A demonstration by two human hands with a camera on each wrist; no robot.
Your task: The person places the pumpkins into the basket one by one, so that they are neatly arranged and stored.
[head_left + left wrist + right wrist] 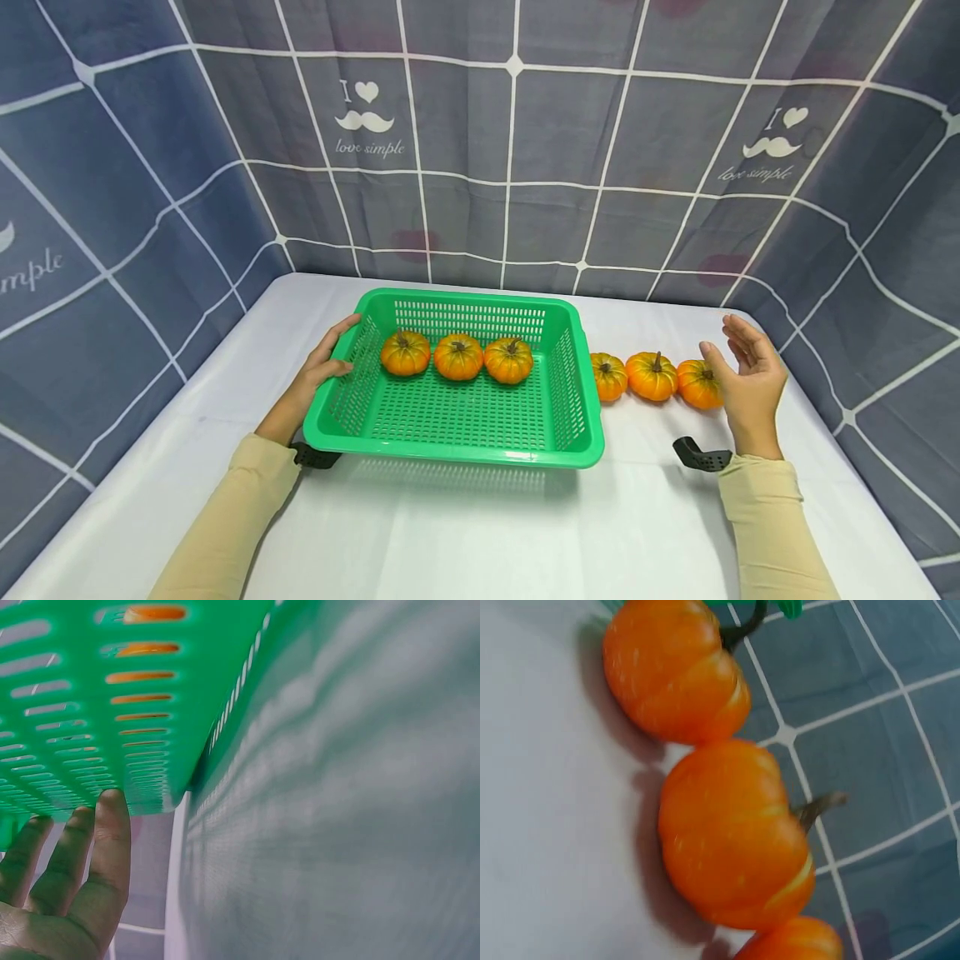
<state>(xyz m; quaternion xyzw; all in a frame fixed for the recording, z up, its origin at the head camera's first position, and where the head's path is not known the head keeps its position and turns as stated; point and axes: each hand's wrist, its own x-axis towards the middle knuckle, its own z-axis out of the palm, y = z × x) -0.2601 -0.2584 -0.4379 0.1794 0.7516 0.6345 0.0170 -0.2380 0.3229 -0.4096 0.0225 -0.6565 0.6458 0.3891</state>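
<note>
My left hand (318,375) grips a green plastic basket (457,456) by its left rim, thumb over the edge and fingers (112,840) against the slotted outside. A shadow lies on the cloth below the basket's near side. Inside it, three small orange pumpkins (458,357) sit in a row toward the back. Right of the basket, three more pumpkins (651,376) stand side by side on the table. Beside the rightmost pumpkin (697,385) is my right hand (753,383), its fingers loosely bent with nothing in them. The right wrist view shows these pumpkins (735,832) close up.
A white cloth (465,533) covers the table. Grey-blue checked curtains (465,125) with white lines hang behind it and along both sides. Each wrist wears a black camera mount (701,456).
</note>
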